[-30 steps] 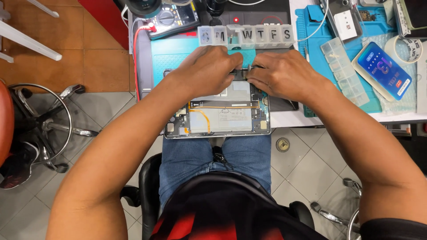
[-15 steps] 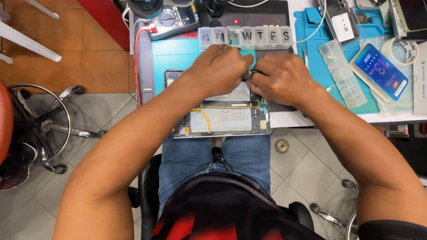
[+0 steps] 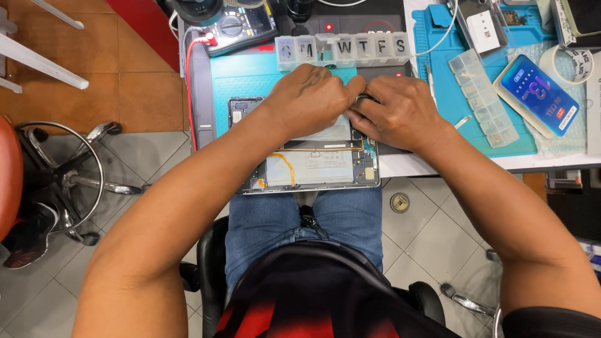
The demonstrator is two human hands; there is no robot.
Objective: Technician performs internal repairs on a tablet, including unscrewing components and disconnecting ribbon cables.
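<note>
both hands meet over the upper right part of the tablet (image 3: 313,164). left hand (image 3: 311,99) fingers curled, tips pressed down on the tablet's inside; can't tell if they pinch anything. right hand (image 3: 395,112) fingers curled tight round a small dark tool (image 3: 365,98), only its end shows between the two hands. knuckles of the two hands touching or nearly so.

tablet lies open, back off, battery and an orange flex showing. its top half sits on the desk's teal mat (image 3: 250,78), its bottom half hangs past the desk's front edge over the person's lap. left edge of the tablet is bare, open mat beside it out to the red wire (image 3: 188,94) along the desk's left edge. right edge sits under the right wrist.

just behind the hands: weekly pill box (image 3: 343,49), clear, lids shut, small bits inside, too small to tell what. hardly any gap between it and the knuckles. meter (image 3: 241,26) at the back left corner.

right of the right hand: second clear compartment strip (image 3: 483,97) lying slantwise on a blue mat (image 3: 438,75), contents not readable. phone (image 3: 538,94) with lit screen beyond it, near the desk's right edge. tape roll (image 3: 573,62) past that.

floor room: chair base (image 3: 69,175) well off to the left.
</note>
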